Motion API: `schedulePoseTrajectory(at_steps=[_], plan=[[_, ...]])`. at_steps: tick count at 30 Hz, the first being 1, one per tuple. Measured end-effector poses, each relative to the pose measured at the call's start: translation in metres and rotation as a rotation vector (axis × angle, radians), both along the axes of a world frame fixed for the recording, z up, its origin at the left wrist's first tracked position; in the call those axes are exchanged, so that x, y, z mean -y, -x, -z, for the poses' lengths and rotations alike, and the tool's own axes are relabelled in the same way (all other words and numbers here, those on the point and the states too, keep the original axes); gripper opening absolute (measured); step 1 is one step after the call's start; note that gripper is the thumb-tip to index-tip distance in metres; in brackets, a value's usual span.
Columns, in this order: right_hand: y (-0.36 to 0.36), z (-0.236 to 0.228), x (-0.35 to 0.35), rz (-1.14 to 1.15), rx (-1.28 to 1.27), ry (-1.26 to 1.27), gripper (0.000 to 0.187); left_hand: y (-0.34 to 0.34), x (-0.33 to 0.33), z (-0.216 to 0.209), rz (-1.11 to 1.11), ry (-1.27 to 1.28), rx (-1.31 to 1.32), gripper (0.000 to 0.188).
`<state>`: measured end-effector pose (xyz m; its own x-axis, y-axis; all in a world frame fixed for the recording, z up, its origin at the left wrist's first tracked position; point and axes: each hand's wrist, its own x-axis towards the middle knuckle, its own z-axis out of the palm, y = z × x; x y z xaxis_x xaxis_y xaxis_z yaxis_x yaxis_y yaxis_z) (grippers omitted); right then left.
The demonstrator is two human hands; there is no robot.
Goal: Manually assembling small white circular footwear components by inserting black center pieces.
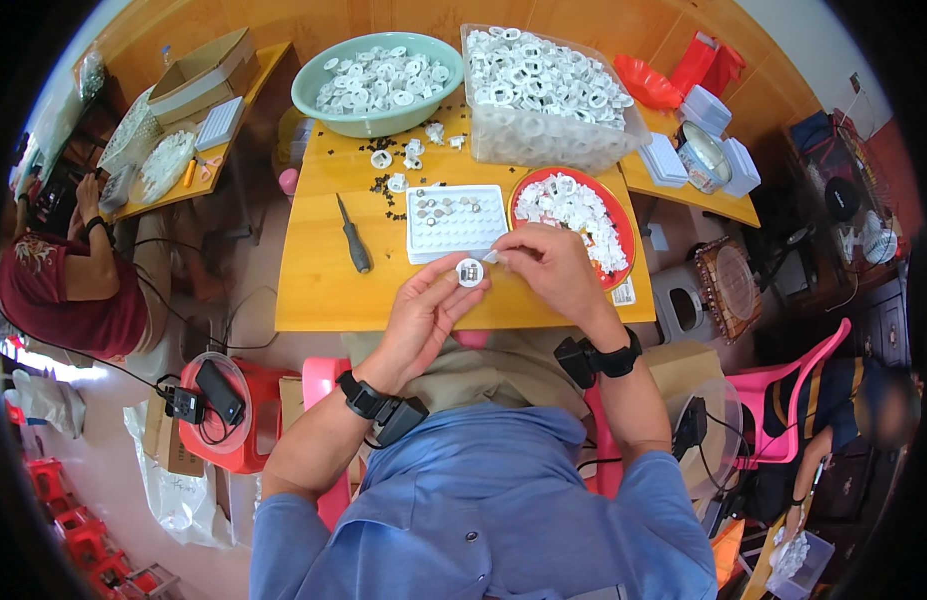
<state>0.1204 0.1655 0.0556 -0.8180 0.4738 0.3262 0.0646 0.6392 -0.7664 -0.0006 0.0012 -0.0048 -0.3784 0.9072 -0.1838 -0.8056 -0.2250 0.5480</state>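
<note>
Head view: person seated at a small wooden table (313, 290), both hands up over its near edge. Left hand (423, 310) pinches a small white ring-shaped part (470, 272) between thumb & fingertips, dark bit in its centre. Right hand (553, 262) is closed narrow, fingertips touching the part's right side, w/ what looks like a tiny white piece at the tips; too small to tell for sure

Just beyond the hands sits a white grid tray (455, 222), a few slots in its top rows filled, rest bare. Red plate (617, 215) of small white pieces lies right of tray, touching or nearly so. Black-handled screwdriver (353, 240) lies left of tray, apart from it. Green bowl (328, 105) & clear bin (543, 145) at far edge, both heaped w/ white rings; loose rings & black specks scattered between

Doing this step well, as I judge it: keep left grip on the ring's rim only so centre stays free, hold it level & face-up, bring the right-hand piece in square, not tilted, press w/ fingertip pad. Work low over table so a dropped bit lands on wood, not lap
</note>
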Motion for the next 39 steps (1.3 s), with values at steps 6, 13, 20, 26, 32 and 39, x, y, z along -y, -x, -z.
schedulePoseTrajectory(at_steps=[6,13,20,26,32,39], plan=[[0.001,-0.003,0.015,-0.049,0.157,0.110,0.009,-0.002,-0.001,-0.001,0.047,0.041,-0.053,0.031],[0.005,0.002,0.015,-0.139,0.042,-0.079,0.009,-0.003,-0.001,-0.002,0.072,0.043,-0.075,0.032],[0.005,0.004,0.017,-0.102,0.093,0.021,0.011,-0.003,-0.002,0.000,0.063,0.040,-0.046,0.032],[0.005,0.004,0.017,-0.129,0.106,-0.002,0.010,-0.002,0.000,0.001,0.058,0.046,-0.046,0.032],[0.003,-0.001,0.019,-0.111,0.091,0.097,0.010,0.000,-0.001,0.000,0.066,0.044,-0.039,0.033],[0.004,0.004,0.016,-0.133,0.091,0.071,0.009,0.000,0.000,0.000,0.064,0.031,-0.036,0.033]])
